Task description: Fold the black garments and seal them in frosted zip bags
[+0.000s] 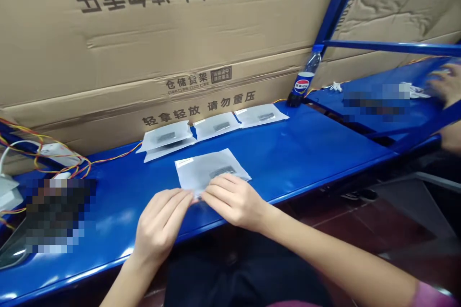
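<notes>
A flat translucent white bag (211, 169) with a small dark part inside lies on the blue table (306, 148) in front of me. My left hand (162, 223) and my right hand (232, 200) meet at the bag's near edge, fingertips curled and pressed on that edge. Both hands pinch the bag's rim between them.
Three more white bags (165, 138) (217, 125) (261, 115) lie in a row by the cardboard wall. A Pepsi bottle (304, 79) stands at the back right. Orange and yellow wires (54, 158) run at the left. Another person's hand (446, 85) rests on the neighbouring blue table at the right.
</notes>
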Demonstrator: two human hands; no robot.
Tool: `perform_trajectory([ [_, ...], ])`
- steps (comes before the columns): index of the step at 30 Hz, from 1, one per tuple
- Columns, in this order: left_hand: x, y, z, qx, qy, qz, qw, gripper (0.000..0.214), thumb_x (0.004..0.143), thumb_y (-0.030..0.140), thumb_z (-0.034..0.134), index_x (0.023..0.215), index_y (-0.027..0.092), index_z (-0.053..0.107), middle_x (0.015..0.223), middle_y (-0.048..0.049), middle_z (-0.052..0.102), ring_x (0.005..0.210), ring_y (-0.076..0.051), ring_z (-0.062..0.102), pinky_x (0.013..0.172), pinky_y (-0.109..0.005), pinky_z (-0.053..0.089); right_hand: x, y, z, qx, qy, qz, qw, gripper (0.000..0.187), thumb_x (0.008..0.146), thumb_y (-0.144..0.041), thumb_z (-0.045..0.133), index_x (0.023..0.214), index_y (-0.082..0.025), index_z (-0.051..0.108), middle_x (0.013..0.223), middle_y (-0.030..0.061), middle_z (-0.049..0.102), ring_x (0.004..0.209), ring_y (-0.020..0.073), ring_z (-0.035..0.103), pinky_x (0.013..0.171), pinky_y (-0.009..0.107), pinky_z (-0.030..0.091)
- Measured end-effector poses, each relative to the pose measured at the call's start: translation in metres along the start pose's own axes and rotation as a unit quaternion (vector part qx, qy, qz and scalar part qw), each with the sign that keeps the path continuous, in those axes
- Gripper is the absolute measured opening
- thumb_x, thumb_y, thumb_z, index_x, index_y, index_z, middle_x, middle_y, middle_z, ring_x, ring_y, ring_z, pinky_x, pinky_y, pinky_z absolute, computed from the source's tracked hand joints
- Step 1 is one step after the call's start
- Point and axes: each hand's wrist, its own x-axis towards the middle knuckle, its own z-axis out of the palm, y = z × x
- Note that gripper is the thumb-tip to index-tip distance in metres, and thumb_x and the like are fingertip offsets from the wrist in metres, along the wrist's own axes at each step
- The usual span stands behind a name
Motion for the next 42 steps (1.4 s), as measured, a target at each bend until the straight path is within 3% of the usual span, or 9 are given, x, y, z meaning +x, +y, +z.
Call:
perform_trajectory([
  [3,-0.006,0.003,0.0,-0.029,0.002,-0.02,0.999,0.038,0.098,0.003,0.065,0.134,0.013,0.068,0.109,-0.0144,0.083,0.101,-0.029,0.078,0.085,-0.041,0.065,-0.004,0.009,-0.004,-0.043,0.037,-0.039,0.998,0.018,0.105,-0.013,0.059,0.102,-0.019,0.077,0.099,0.0084,0.08,0.099,0.0216,0.073,0.103,0.044,0.059],
  [7,-0.009,0.007,0.001,-0.048,0.021,-0.049,0.997,0.042,0.097,0.001,0.065,0.136,0.016,0.067,0.108,-0.0116,0.083,0.1,-0.027,0.079,0.083,-0.039,0.064,-0.011,0.026,-0.019,0.002,0.042,0.018,0.999,0.019,0.107,-0.025,0.059,0.115,-0.019,0.075,0.116,0.0113,0.079,0.115,0.0241,0.071,0.103,0.044,0.058],
  [12,-0.008,0.013,0.004,-0.075,0.03,-0.062,0.995,0.038,0.096,-0.002,0.064,0.129,0.015,0.07,0.108,-0.0109,0.084,0.101,-0.026,0.08,0.084,-0.04,0.062,-0.008,0.042,-0.023,0.049,-0.057,0.051,0.996,0.034,0.102,-0.02,0.065,0.135,-0.014,0.067,0.129,0.0163,0.073,0.12,0.0279,0.067,0.1,0.045,0.055],
  [19,-0.009,0.024,0.007,-0.05,0.026,-0.054,0.997,0.032,0.097,-0.004,0.063,0.123,0.013,0.071,0.106,-0.0104,0.085,0.1,-0.025,0.081,0.092,-0.042,0.058,0.009,0.039,-0.001,-0.033,-0.132,0.063,0.989,0.028,0.099,-0.008,0.054,0.119,-0.013,0.072,0.114,0.0149,0.073,0.105,0.0281,0.064,0.089,0.042,0.053],
  [25,-0.012,0.024,0.002,-0.022,0.034,-0.087,0.995,0.028,0.093,0.0,0.073,0.117,0.015,0.073,0.1,-0.0079,0.085,0.096,-0.026,0.08,0.082,-0.038,0.058,-0.003,0.009,-0.024,0.063,-0.036,0.043,0.996,0.033,0.098,-0.014,0.063,0.131,-0.016,0.067,0.131,0.0157,0.071,0.126,0.0288,0.062,0.109,0.05,0.052],
  [29,-0.008,0.027,0.003,-0.001,0.068,-0.082,0.994,0.025,0.091,0.003,0.076,0.113,0.015,0.075,0.098,-0.0088,0.084,0.092,-0.026,0.077,0.08,-0.038,0.057,-0.005,-0.007,-0.019,0.016,0.054,-0.031,0.998,0.013,0.102,-0.014,0.063,0.11,-0.014,0.073,0.108,0.0104,0.079,0.108,0.0238,0.07,0.106,0.046,0.055],
  [31,-0.006,0.028,0.002,0.012,0.06,-0.072,0.996,0.022,0.093,0.003,0.072,0.111,0.016,0.075,0.096,-0.0082,0.084,0.089,-0.026,0.076,0.079,-0.039,0.054,-0.005,-0.009,-0.012,-0.017,0.085,-0.061,0.994,0.015,0.103,-0.01,0.061,0.102,-0.016,0.075,0.098,0.0064,0.081,0.098,0.0202,0.072,0.099,0.04,0.059],
  [37,0.0,0.03,-0.017,0.024,0.007,-0.053,0.998,0.018,0.099,0.002,0.064,0.106,0.014,0.074,0.093,-0.0074,0.084,0.085,-0.024,0.077,0.081,-0.039,0.049,-0.009,0.002,-0.007,-0.04,0.088,-0.122,0.988,0.02,0.103,-0.007,0.058,0.098,-0.012,0.077,0.101,0.0106,0.081,0.095,0.02,0.074,0.083,0.035,0.062],
  [42,-0.001,0.028,-0.035,0.034,0.013,-0.082,0.996,0.018,0.096,0.0,0.068,0.1,0.017,0.074,0.09,-0.0061,0.084,0.085,-0.025,0.078,0.081,-0.039,0.047,-0.028,0.046,-0.025,-0.09,0.098,-0.119,0.984,0.021,0.103,-0.005,0.057,0.107,-0.014,0.076,0.106,0.0103,0.083,0.103,0.0218,0.075,0.087,0.039,0.063],
])
